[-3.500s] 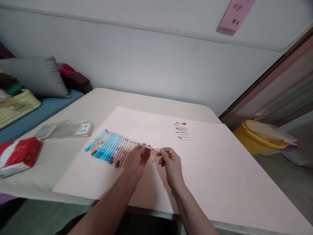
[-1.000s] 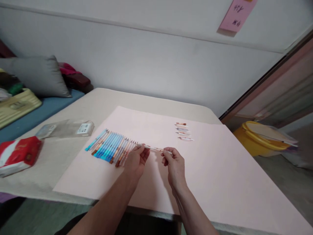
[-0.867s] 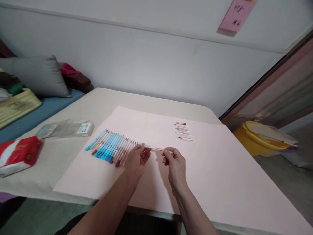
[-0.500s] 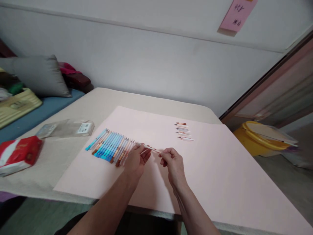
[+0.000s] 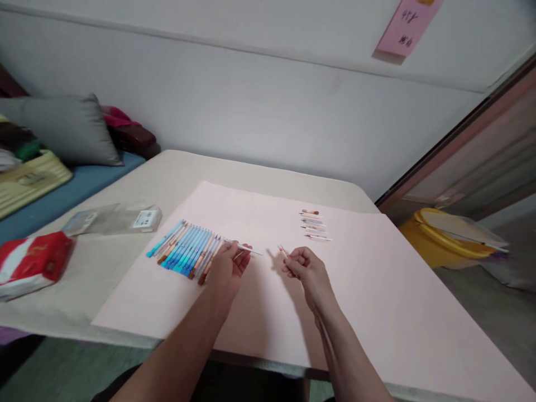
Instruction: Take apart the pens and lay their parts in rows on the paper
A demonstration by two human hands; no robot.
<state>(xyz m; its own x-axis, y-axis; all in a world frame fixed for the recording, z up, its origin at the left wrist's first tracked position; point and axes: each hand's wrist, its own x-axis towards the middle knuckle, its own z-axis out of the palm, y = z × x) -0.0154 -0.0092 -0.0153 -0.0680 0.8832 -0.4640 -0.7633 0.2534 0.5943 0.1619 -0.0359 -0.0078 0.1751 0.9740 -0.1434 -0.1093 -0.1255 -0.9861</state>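
Note:
My left hand (image 5: 228, 265) is closed around a slim white pen (image 5: 253, 250), whose thin end points right. To its right, my right hand (image 5: 307, 269) pinches a small pale pen cap (image 5: 282, 252) with reddish marks; its forked end sticks up. A gap separates pen and cap, both held above the pink sheet (image 5: 360, 290). Close by my left hand lies a row of several pens (image 5: 188, 245), blue at the left and paler or brownish at the right; the hand covers part of it. Beyond my right hand lie several slim pens or pen parts (image 5: 315, 228).
At the left of the table (image 5: 251, 172) are a clear plastic package (image 5: 113, 219) and a red and white packet (image 5: 36, 262). A grey cushion (image 5: 79, 131) and a yellow basket (image 5: 33, 181) are farther left. A yellow bin (image 5: 439, 245) stands at the right.
The pen that both hands held has come apart. My right hand has moved right with the cap, while my left hand has shifted slightly left with the pen.

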